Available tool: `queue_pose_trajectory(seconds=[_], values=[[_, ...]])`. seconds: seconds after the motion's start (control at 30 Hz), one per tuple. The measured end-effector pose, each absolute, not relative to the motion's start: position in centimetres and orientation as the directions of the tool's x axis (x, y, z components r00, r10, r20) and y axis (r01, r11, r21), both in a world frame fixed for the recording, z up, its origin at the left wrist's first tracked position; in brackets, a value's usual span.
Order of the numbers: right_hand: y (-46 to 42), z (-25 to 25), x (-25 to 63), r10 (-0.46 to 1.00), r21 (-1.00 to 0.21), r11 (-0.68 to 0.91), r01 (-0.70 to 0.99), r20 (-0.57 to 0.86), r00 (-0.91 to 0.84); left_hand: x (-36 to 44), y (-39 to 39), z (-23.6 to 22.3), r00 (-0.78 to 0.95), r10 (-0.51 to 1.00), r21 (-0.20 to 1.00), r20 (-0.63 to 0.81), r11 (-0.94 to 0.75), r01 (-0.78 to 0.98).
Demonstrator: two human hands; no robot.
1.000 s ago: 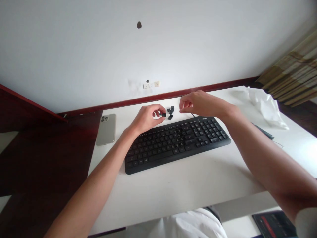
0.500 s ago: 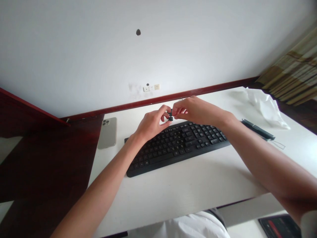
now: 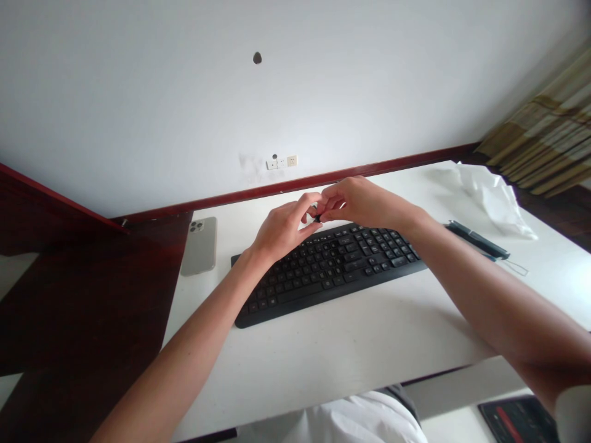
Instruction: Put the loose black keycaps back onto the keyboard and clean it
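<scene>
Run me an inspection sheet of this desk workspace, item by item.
Surface: white desk, stains nothing seen.
Job's things: small black keycap, partly hidden by fingers; black keyboard.
Clutter: smartphone lying back up; crumpled white plastic; dark pen.
Grippers: left hand and right hand meet above the keyboard, fingers around the keycap; which one grips, cannot tell.
Cables: thin wire loop by the pen; keyboard cable nothing seen.
Surroundings: white wall, wall socket, striped curtain.
</scene>
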State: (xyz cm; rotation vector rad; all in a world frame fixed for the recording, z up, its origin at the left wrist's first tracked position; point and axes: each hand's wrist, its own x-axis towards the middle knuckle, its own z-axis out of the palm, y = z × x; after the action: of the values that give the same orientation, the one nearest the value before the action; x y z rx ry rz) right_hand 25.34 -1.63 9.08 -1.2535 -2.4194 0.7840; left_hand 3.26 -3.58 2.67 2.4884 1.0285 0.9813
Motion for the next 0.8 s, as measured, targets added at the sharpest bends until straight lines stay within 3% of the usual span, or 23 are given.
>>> queue_pose_trajectory(seconds=[0.17, 0.37, 0.47, 0.67, 0.8], values=[[-1.4, 8.9, 25.4, 0.824, -0.610, 0.429, 0.667, -0.038, -0.565, 3.6, -3.8, 2.3, 0.507, 0.737, 0.544, 0.447, -0.674, 0.501], [-2.4, 9.5, 25.4, 0.745, -0.505, 0.569, 0.649, -0.018, -0.667, 3.7, -3.5, 1.8, 0.491, 0.813, 0.801, 0.315, -0.505, 0.322], [-2.6, 9.6, 25.5, 0.710, -0.477, 0.611, 0.632, -0.023, -0.704, 3.6, -3.3, 1.6, 0.493, 0.829, 0.872, 0.264, -0.424, 0.246], [-2.1, 9.2, 25.7, 0.673, -0.478, 0.653, 0.587, 0.010, -0.740, 2.9, -2.7, 1.8, 0.546, 0.809, 0.906, 0.217, -0.375, 0.197], [-2.4, 7.8, 26.4, 0.649, -0.468, 0.666, 0.582, -0.023, -0.761, 0.2, -0.5, 0.6, 0.536, 0.827, 0.880, 0.170, -0.372, 0.294]])
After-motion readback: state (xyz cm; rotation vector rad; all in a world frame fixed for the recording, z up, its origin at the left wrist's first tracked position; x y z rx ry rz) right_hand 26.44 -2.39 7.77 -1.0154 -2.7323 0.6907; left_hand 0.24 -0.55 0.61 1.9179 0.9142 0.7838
